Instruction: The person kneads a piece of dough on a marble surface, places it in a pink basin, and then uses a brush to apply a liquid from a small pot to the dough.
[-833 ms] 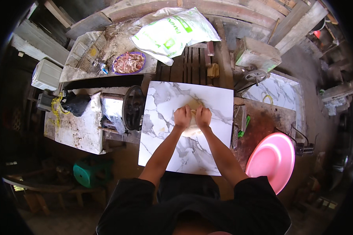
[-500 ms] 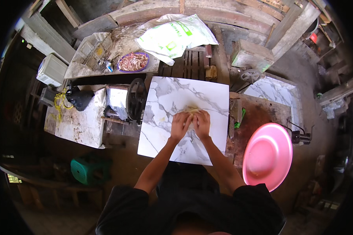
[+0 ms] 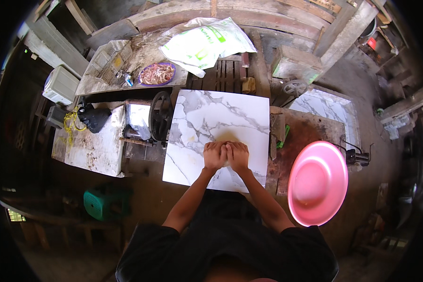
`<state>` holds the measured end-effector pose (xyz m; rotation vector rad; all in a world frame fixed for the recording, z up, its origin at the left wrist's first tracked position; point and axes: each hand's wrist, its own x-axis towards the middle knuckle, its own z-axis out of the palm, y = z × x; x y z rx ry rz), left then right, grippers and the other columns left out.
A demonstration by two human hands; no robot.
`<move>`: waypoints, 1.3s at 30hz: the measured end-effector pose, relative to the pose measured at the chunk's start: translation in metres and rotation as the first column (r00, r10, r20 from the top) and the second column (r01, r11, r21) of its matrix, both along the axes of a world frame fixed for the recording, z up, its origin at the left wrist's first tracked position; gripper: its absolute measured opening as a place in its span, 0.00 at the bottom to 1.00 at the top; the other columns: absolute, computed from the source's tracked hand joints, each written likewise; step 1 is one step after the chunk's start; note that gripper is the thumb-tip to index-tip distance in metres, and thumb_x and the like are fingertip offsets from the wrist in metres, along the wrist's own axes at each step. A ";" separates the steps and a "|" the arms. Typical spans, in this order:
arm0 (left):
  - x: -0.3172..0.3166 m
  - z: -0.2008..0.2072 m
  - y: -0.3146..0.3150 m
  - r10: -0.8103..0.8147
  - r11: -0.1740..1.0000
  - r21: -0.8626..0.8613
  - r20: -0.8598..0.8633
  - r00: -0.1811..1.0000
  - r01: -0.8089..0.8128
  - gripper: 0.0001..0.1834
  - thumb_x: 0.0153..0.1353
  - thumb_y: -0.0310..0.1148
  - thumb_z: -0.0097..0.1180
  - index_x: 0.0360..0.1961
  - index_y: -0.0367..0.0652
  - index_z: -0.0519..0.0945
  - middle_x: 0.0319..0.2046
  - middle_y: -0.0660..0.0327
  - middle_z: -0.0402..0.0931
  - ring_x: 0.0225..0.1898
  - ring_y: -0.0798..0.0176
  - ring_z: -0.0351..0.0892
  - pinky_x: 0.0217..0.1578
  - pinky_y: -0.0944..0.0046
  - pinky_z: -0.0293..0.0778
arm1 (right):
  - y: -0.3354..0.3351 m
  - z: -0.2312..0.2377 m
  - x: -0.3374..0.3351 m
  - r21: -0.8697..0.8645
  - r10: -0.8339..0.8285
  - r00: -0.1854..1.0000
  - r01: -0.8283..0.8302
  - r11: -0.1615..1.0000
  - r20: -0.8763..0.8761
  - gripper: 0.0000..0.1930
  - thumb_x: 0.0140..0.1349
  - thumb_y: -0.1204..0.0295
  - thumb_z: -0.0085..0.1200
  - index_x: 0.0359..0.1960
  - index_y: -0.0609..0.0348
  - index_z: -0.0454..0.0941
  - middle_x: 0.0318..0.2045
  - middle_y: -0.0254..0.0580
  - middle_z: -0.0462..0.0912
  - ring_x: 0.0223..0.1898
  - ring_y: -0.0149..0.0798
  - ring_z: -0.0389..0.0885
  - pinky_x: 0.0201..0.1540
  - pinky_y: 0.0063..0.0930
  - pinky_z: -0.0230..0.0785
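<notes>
Both my hands press side by side on the near half of a white, grey-veined marble-look board (image 3: 192, 113). My left hand (image 3: 215, 155) has its fingers curled down and closed. Against it lies my right hand (image 3: 238, 156), its fingers bent over in the same way, the thumbs meeting in the middle. Under them is a pale, dough-like lump (image 3: 227, 164), of which only a sliver shows between the palms; my hands cover the rest.
A pink basin (image 3: 312, 183) stands right of the board, near a green-handled tool (image 3: 283, 136). To the left are a black flywheel (image 3: 160, 116) and a black bag (image 3: 94, 118). Beyond lie a purple-rimmed plate of reddish shreds (image 3: 156, 74) and a white sack (image 3: 207, 44).
My hands have drawn back toward me, and their fingers have curled in over the lump. The pale part that showed beyond my fingertips is now covered.
</notes>
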<state>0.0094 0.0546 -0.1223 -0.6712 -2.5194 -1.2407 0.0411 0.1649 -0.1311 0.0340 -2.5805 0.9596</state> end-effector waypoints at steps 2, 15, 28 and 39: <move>0.001 -0.003 -0.001 0.071 0.997 0.004 0.029 0.997 -0.071 0.11 0.52 0.33 0.42 0.25 0.40 0.76 0.24 0.56 0.75 0.30 0.54 0.73 0.37 0.58 0.62 | -0.006 0.006 0.001 0.061 -0.044 0.999 0.044 0.997 -0.007 0.11 0.56 0.65 0.40 0.30 0.55 0.75 0.28 0.39 0.76 0.32 0.43 0.72 0.38 0.36 0.61; -0.009 -0.001 0.001 0.159 0.987 -0.008 0.184 0.970 -0.161 0.14 0.51 0.35 0.43 0.13 0.41 0.71 0.12 0.53 0.68 0.18 0.48 0.68 0.26 0.54 0.64 | -0.006 0.003 -0.010 0.066 -0.170 0.981 0.164 0.984 0.096 0.12 0.51 0.69 0.40 0.14 0.58 0.71 0.16 0.42 0.73 0.24 0.45 0.70 0.31 0.38 0.60; -0.053 -0.005 0.018 0.293 0.956 -0.137 0.343 0.892 -0.261 0.23 0.56 0.44 0.36 0.17 0.39 0.76 0.17 0.46 0.72 0.21 0.42 0.72 0.26 0.50 0.69 | 0.007 0.010 -0.062 0.132 -0.240 0.937 0.212 0.968 0.255 0.18 0.53 0.63 0.38 0.14 0.61 0.73 0.18 0.51 0.75 0.21 0.52 0.73 0.31 0.43 0.66; -0.014 0.000 0.002 0.218 0.965 0.102 0.212 0.953 -0.243 0.17 0.58 0.37 0.37 0.25 0.41 0.78 0.28 0.56 0.75 0.34 0.53 0.71 0.40 0.58 0.61 | -0.008 0.025 -0.017 -0.179 -0.208 0.974 0.190 0.965 -0.089 0.04 0.47 0.74 0.49 0.19 0.59 0.71 0.15 0.40 0.72 0.19 0.41 0.71 0.26 0.31 0.61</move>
